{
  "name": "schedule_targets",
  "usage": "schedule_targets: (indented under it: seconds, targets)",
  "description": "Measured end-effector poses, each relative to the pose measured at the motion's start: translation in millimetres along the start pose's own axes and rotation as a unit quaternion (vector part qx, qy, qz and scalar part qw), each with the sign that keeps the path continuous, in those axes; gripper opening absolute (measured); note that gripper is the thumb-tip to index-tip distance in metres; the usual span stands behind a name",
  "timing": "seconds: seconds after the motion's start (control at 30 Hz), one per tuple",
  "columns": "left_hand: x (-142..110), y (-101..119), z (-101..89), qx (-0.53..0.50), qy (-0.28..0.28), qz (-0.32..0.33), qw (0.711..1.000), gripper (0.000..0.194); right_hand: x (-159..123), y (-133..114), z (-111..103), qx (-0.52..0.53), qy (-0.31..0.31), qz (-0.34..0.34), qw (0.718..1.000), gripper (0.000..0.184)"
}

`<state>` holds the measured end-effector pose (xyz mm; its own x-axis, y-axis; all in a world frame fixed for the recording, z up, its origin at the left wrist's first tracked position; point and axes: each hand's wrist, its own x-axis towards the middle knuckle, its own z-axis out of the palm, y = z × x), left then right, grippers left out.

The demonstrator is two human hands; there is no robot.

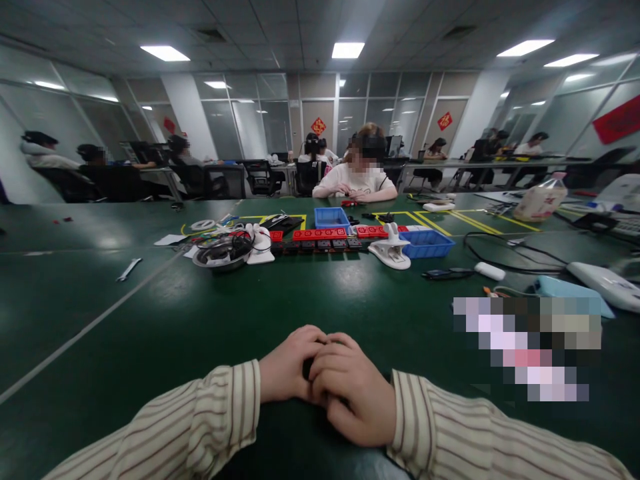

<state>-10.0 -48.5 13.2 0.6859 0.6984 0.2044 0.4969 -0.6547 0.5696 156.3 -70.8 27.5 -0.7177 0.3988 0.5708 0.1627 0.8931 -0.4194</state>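
Note:
My left hand (pixel 286 365) and my right hand (pixel 356 388) rest together at the near edge of the green table (pixel 210 333). The curled fingers of the right lie over those of the left, and the fingertips overlap. Both look closed. A dark gap shows between them; whether anything small is held inside is hidden. Beyond the hands, a row of red socket strips (pixel 320 234) and black socket strips (pixel 325 246) lies across the table. A white clip base (pixel 391 255) stands at the right end of the row, and another white clip piece (pixel 260 247) at the left.
A metal bowl of cables (pixel 223 257), a wrench (pixel 129 269) and two blue bins (pixel 428 245) (pixel 331 217) lie around. To the right are a black pen-like tool (pixel 447 273), a light-blue box (pixel 570 293) and a blurred item (pixel 525 357). Across the table sits a person (pixel 357 177).

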Motion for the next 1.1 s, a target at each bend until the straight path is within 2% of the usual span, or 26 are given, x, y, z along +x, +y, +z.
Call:
schedule_targets:
  seconds: [0.07,0.17,0.27,0.33,0.43,0.53,0.6,0.7,0.8,1.0,1.1]
  targets:
    - [1,-3,-0.7,0.001,-0.004,0.009,1.0,0.027,0,1,0,0.004,-0.005,-0.053,0.999,0.011]
    - [-1,-4,-1.3,0.0,-0.016,0.014,1.0,0.027,1,0,-1,0.009,0.003,-0.082,0.997,0.012]
    - [-3,-2,-1.8,0.011,-0.007,0.012,1.0,0.056,0,-2,-3,0.008,0.024,-0.071,0.997,0.017]
    - [-5,0,-1.2,0.036,0.001,0.008,0.999,0.072,-1,-3,-3,-0.004,0.049,-0.039,0.998,0.021]
    - [-10,8,2.9,0.096,0.036,-0.035,0.994,0.078,-3,-4,-1,-0.034,0.085,0.04,0.995,0.031]
    - [-14,19,9.8,0.135,0.074,-0.094,0.984,0.084,-4,-3,2,-0.063,0.095,0.129,0.985,0.044]
    - [-16,25,13.2,0.139,0.079,-0.119,0.98,0.075,-3,-3,4,-0.078,0.073,0.164,0.981,0.045]
    - [-15,28,12.8,0.122,0.06,-0.13,0.982,0.045,-1,-3,3,-0.089,0.026,0.175,0.98,0.029]
    - [-11,21,7.3,0.084,0.034,-0.1,0.991,0.034,0,-3,0,-0.065,0.01,0.139,0.988,0.013]
    - [-5,0,0.6,0.058,-0.006,-0.017,0.998,0.039,-1,0,0,0.008,0.003,-0.049,0.999,0.011]
    - [-5,-2,0.7,0.065,-0.012,-0.007,0.998,0.039,-2,0,0,0.018,0.002,-0.091,0.996,0.012]
